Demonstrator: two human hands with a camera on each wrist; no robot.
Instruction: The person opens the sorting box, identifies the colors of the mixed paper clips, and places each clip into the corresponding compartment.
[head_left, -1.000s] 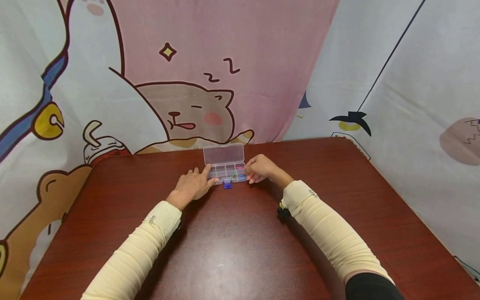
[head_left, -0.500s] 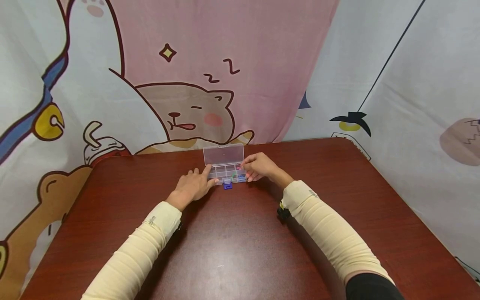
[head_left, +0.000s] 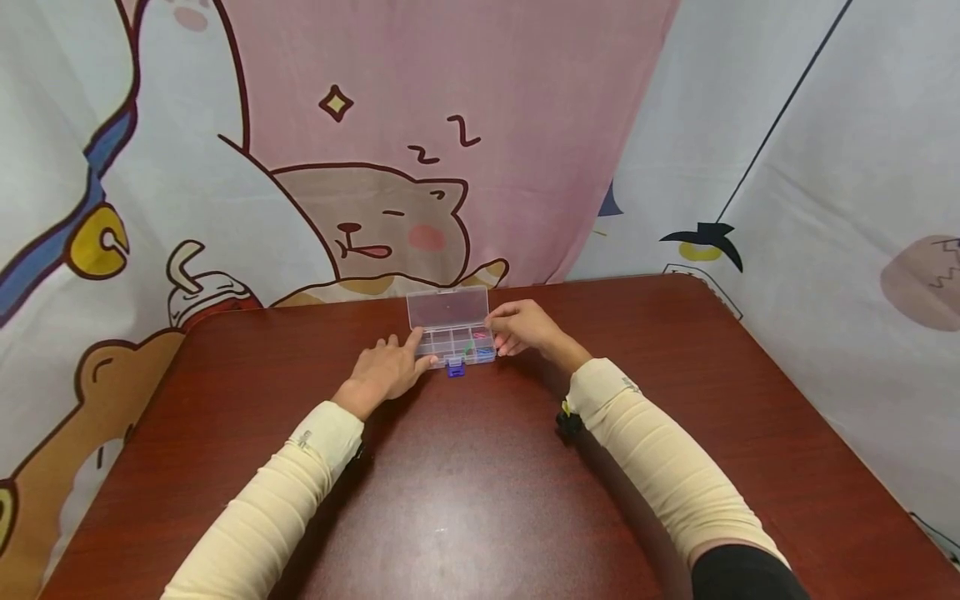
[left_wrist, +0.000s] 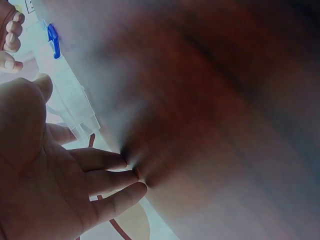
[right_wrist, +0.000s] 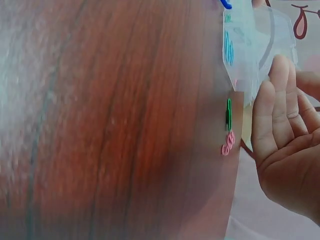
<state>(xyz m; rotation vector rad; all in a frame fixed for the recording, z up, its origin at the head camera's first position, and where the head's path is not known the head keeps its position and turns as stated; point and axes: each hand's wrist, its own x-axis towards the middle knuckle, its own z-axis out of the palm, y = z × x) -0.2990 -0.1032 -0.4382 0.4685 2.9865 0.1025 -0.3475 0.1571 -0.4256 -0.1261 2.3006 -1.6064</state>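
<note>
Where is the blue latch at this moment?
In the head view, just left of centre: the blue latch is midway along the near edge of the clear box, between the left hand and the right hand.

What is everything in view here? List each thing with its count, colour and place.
compartment box: 1, clear, table's far part
lid: 1, clear, raised at the box's back
latch: 1, blue, box's front
blue pieces: several, blue, front right compartment
pink pieces: count unclear, pink, back right compartment
green bit: count unclear, green, in the box, left of the blue
loose green piece: at least 1, green, table, off the box's right end
loose pink pieces: count unclear, pink, beside it
table: 1, reddish brown, below
cartoon cloth: pink, white, behind
left hand: 1, box's left end
right hand: 1, box's right end
</note>
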